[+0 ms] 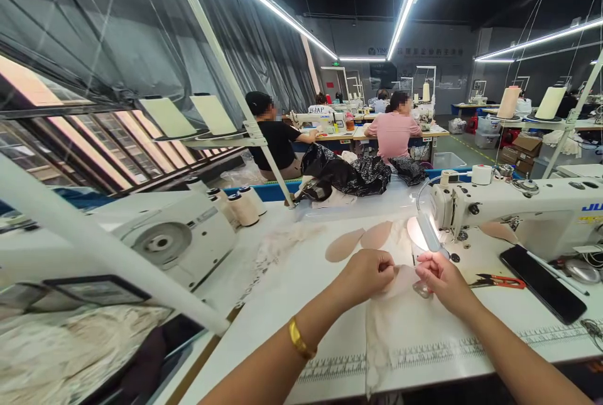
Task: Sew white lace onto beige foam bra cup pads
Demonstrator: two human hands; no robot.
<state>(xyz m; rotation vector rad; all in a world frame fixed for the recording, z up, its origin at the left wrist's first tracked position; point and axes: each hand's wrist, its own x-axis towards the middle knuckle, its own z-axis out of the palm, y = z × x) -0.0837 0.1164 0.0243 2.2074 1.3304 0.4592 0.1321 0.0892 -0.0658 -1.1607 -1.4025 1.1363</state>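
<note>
Left hand (370, 274): our fingers grip sheer fabric (399, 280)
Right hand (440, 278): our fingertips pinch together; on what, we cannot tell

“JU” on machine (546, 204), “YING” on wall (438, 34)

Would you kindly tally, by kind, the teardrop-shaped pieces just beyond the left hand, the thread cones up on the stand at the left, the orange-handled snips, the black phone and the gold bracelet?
Teardrop-shaped pieces: 2
Thread cones: 2
Orange-handled snips: 1
Black phone: 1
Gold bracelet: 1
Total: 7
</note>
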